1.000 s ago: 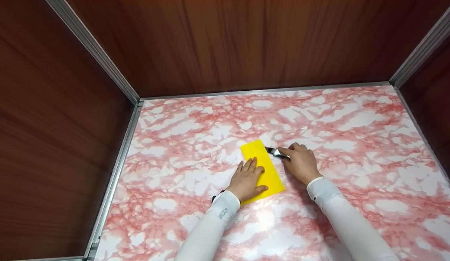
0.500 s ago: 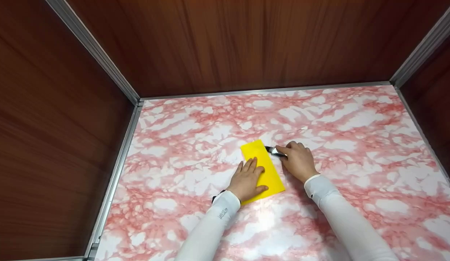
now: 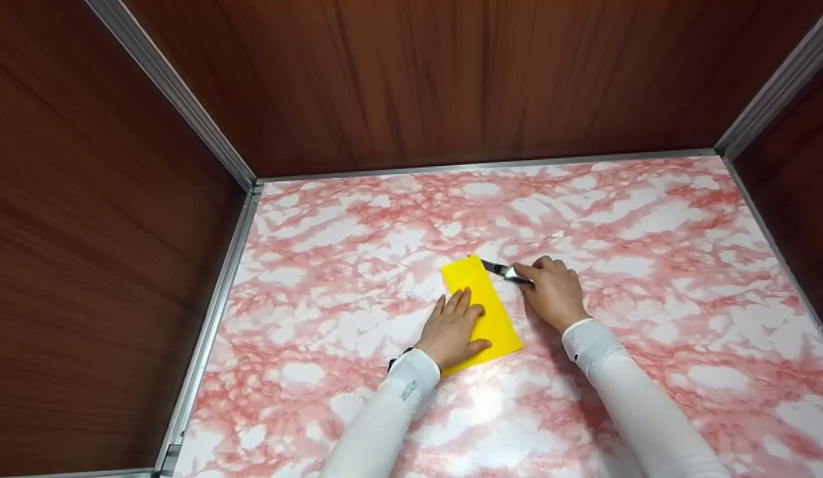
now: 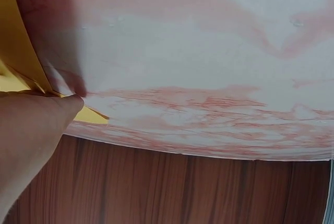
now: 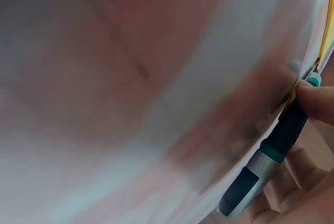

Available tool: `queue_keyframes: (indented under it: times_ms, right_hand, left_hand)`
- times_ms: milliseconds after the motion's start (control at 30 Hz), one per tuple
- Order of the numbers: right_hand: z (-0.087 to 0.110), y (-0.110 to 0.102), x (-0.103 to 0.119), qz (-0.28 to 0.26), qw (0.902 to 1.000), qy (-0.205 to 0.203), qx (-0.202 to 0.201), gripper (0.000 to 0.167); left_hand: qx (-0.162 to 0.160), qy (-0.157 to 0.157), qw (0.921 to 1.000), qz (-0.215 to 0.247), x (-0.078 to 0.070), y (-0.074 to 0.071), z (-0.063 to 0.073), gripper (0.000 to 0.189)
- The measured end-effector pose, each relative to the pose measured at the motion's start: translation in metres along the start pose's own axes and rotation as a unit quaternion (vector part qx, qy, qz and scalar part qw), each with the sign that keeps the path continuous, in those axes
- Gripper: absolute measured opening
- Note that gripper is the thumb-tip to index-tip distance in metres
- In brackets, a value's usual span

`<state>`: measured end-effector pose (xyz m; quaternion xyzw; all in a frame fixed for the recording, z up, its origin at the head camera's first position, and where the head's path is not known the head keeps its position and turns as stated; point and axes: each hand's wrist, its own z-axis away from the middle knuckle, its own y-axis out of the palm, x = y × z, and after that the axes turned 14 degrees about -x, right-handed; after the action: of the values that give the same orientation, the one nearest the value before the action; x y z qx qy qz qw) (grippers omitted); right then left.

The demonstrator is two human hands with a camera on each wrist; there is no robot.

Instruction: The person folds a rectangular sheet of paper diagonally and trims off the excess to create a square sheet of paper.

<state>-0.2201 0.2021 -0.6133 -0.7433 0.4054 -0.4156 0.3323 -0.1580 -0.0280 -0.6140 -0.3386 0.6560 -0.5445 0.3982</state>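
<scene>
A folded sheet of yellow paper [image 3: 496,325] lies slanted on the marbled tabletop. Spread over its left part, my left hand [image 3: 450,333] rests with fingers extended, pressing it down. To the right, my right hand [image 3: 554,293] grips what looks like a utility knife [image 3: 514,274], dark with silver and teal parts. Its blade end reaches the paper's right edge near the far corner; a tiny dark tip shows at the far edge. In the right wrist view the thumb lies along the knife handle [image 5: 286,130]. The left wrist view shows the paper's layers [image 4: 21,41] slightly lifted.
The red-and-white marbled tabletop [image 3: 332,265] is bounded by wood-grain panels [image 3: 438,79] at the back and both sides. Metal rails [image 3: 216,299] run along its edges.
The right hand with the knife has shifted slightly away and to the right in the last half second; the blade end now sits nearer the paper's far corner. The left hand stays put.
</scene>
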Motion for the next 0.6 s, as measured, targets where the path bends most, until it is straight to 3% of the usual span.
queue_keyframes:
  times_ms: [367, 600]
  right_hand:
    - [0.001, -0.015, -0.016, -0.013, 0.9981, 0.055, -0.027, 0.044]
    - [0.008, -0.040, -0.050, -0.008, 0.9953, 0.086, -0.045, 0.053]
  left_hand:
    - [0.019, -0.010, 0.9998, -0.001, 0.000, 0.002, -0.002, 0.064]
    - [0.018, -0.008, 0.9998, -0.003, 0.000, 0.002, -0.001, 0.064]
